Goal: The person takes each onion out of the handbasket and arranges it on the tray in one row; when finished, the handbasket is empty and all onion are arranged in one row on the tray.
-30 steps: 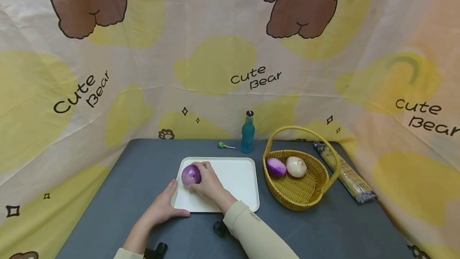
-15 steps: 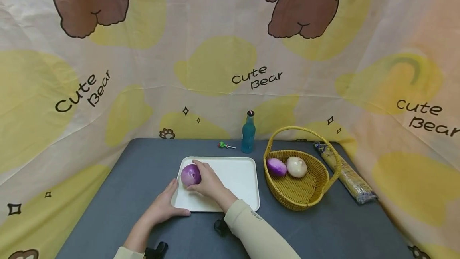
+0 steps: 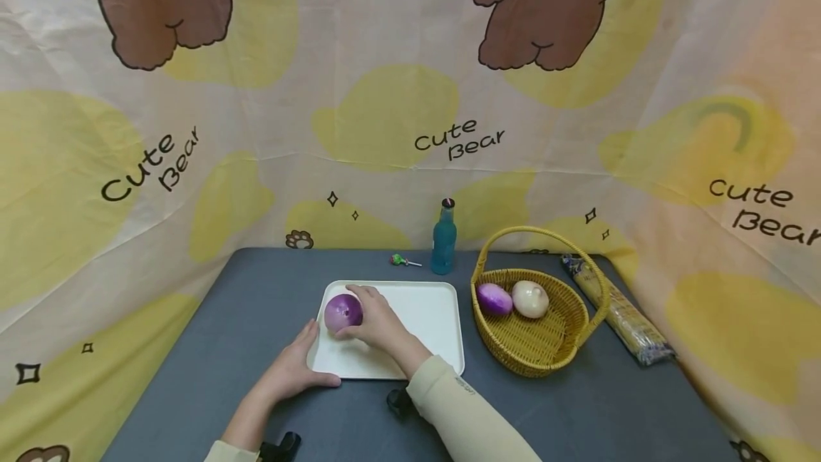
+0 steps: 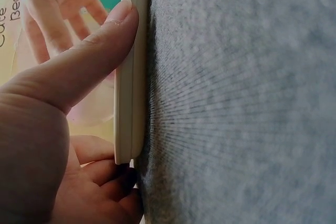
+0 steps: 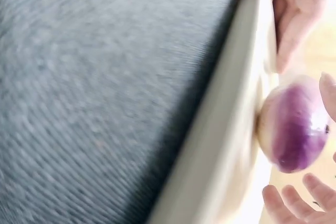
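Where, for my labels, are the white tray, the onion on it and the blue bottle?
White tray (image 3: pixel 427 314), head view: bare surface.
Onion (image 3: pixel 341 314), head view: purple side.
Blue bottle (image 3: pixel 443 248), head view: body.

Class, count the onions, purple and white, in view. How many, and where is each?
3: a purple onion on the white tray, and a second purple onion beside a white onion in the yellow basket. None appear hidden.

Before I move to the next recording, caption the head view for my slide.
Right hand at a purple onion on a white tray; left hand touching the tray's corner; basket alongside.
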A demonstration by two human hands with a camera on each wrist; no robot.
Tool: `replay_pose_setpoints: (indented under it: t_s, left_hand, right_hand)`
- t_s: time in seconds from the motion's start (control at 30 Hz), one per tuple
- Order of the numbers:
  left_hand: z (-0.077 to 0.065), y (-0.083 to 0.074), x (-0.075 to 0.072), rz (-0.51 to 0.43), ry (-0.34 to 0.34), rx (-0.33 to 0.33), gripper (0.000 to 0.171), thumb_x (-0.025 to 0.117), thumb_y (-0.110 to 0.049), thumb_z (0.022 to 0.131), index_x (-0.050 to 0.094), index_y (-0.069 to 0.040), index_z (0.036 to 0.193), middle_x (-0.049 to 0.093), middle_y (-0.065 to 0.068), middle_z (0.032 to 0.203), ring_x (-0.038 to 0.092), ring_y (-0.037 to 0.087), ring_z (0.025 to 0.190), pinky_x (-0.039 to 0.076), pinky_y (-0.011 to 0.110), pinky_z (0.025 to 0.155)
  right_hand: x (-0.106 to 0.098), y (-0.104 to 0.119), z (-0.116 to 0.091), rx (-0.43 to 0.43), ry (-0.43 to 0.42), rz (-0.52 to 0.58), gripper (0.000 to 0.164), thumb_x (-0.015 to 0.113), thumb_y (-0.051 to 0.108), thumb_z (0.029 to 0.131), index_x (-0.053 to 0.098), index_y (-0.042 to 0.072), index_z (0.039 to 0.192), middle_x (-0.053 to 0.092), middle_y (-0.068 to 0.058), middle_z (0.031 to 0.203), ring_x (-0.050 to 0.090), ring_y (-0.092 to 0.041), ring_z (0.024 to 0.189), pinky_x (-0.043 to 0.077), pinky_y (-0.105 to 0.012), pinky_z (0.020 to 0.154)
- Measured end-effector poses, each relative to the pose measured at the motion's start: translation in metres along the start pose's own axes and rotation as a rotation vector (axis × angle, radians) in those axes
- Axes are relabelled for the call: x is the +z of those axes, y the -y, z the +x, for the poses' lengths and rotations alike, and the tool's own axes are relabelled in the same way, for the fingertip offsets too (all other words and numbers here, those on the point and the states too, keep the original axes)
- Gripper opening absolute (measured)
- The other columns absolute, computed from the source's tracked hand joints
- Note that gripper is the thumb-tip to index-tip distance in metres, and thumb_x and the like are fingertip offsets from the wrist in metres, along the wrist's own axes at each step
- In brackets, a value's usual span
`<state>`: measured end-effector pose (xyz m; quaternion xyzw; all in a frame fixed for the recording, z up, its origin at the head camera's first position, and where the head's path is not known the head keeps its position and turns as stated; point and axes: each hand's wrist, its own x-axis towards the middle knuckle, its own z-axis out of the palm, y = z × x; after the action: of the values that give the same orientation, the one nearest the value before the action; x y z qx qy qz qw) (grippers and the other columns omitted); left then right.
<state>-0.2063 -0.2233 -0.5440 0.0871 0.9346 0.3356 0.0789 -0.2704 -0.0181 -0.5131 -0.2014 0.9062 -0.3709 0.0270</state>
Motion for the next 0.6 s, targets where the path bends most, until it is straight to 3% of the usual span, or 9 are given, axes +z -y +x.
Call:
replay_pose_setpoints:
  t_s: [0.33, 0.6]
  left_hand:
    - [-0.001, 0.002, 0.000, 0.004, 0.013, -0.036, 0.132, 0.092, -0.053, 0.064, 0.020, 0.007, 0.157, 0.016, 0.030, 0.164, 0.021, 0.051, 0.149, 0.028, 0.067, 0.115]
    - [0.000, 0.000, 0.000, 0.000, 0.005, -0.029, 0.131, 0.092, -0.052, 0.064, 0.021, 0.009, 0.156, 0.017, 0.031, 0.163, 0.021, 0.051, 0.149, 0.027, 0.066, 0.116]
  right_hand:
    - [-0.023, 0.007, -0.013, -0.028, -0.053, 0.043, 0.081, 0.088, 0.035, 0.079, 0.049, 0.024, 0.149, 0.049, -0.005, 0.151, 0.047, -0.027, 0.140, 0.043, -0.052, 0.112]
    - [-0.041, 0.006, -0.023, -0.092, -0.120, 0.084, 0.074, 0.086, 0.029, 0.082, 0.052, 0.020, 0.147, 0.051, -0.006, 0.150, 0.053, -0.026, 0.133, 0.057, -0.038, 0.095]
